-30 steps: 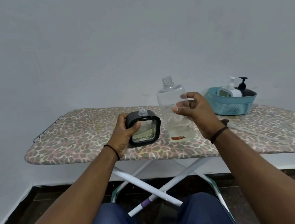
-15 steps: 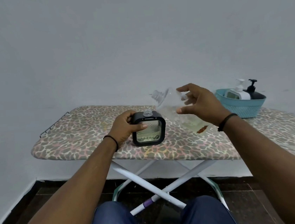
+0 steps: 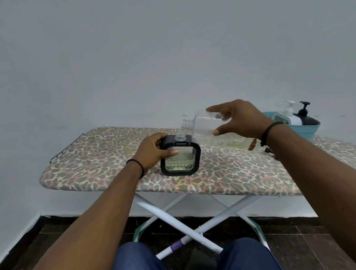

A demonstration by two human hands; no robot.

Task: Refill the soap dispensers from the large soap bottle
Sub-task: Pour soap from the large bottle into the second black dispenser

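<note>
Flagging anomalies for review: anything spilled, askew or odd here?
No spill visible. The large clear bottle, gripped by the right hand, is tipped almost flat, its neck above the open dispenser that the left hand steadies; that fits pouring.

No legible text, brand, number or sign on any item; the dark mark low on the large bottle [image 3: 207,131] cannot be read

Home room: leopard-print ironing board [image 3: 100,165] against plain wall [image 3: 162,47], dark tiled floor [image 3: 50,233].
</note>
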